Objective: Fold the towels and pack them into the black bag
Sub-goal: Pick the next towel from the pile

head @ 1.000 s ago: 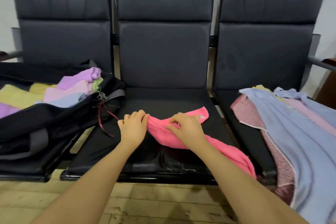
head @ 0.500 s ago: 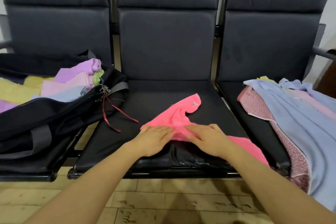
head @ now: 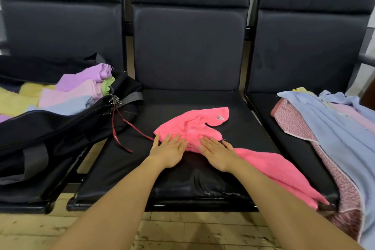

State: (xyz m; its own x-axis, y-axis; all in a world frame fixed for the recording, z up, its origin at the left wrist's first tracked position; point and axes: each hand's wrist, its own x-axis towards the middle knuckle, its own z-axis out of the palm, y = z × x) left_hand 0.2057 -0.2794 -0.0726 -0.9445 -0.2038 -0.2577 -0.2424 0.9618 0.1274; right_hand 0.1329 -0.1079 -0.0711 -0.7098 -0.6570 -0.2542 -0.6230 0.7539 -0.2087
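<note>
Several folded towels (head: 77, 91) sit in the black bag (head: 50, 128); your left hand (head: 169, 151) and right hand (head: 218, 153) press flat-fingered on the unfolded pink towel (head: 194, 126), with the towel pile (head: 334, 128) unfolded.

Both hands, L (head: 170, 150) & R (head: 218, 153), flat on pink towel (head: 194, 125), mid seat (head: 182, 180); black bag (head: 50, 128) left.

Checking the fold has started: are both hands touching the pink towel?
Touching. The head view shows the left hand and right hand lying flat, fingers overlapping the pink towel on the middle seat.
</note>
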